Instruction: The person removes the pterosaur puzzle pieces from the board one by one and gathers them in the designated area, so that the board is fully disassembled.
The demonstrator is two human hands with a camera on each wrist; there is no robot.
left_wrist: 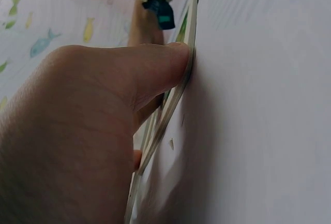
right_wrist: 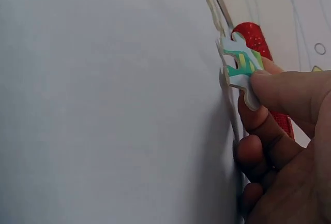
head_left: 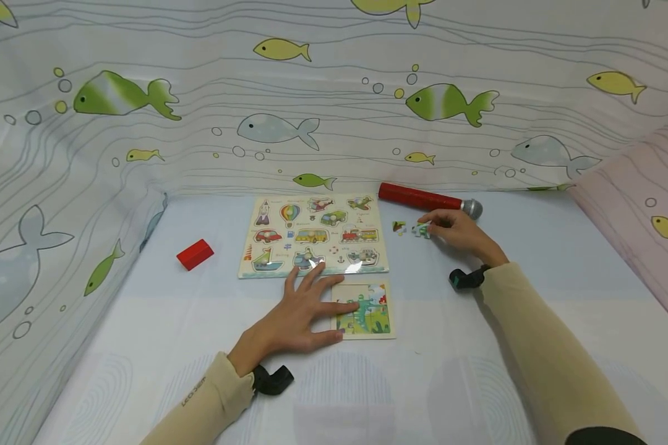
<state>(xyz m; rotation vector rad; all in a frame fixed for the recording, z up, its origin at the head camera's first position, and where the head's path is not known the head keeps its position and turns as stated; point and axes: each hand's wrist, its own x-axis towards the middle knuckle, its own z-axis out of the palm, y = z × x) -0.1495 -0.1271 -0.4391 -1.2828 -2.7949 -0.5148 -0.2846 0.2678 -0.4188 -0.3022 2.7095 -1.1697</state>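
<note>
My right hand point(head_left: 459, 233) pinches a jigsaw puzzle piece point(right_wrist: 239, 68) between thumb and fingers, just over the table. The piece is pale blue with teal and yellow-green. Left of it lies another jigsaw piece point(head_left: 399, 227), partly red and green. My left hand point(head_left: 295, 315) has its fingers spread, the thumb and a finger touching a small square jigsaw puzzle point(head_left: 380, 319) with a green dinosaur-like picture. Its other fingertips reach the lower edge of a larger picture board point(head_left: 334, 238) with vehicles. In the left wrist view the thumb point(left_wrist: 173, 61) rests at the small puzzle's edge.
A red microphone point(head_left: 423, 198) with a silver head lies behind the right hand, against the fish-patterned curtain point(head_left: 345, 93). A red block point(head_left: 195, 254) lies at the left, on the white table cloth point(head_left: 367, 389).
</note>
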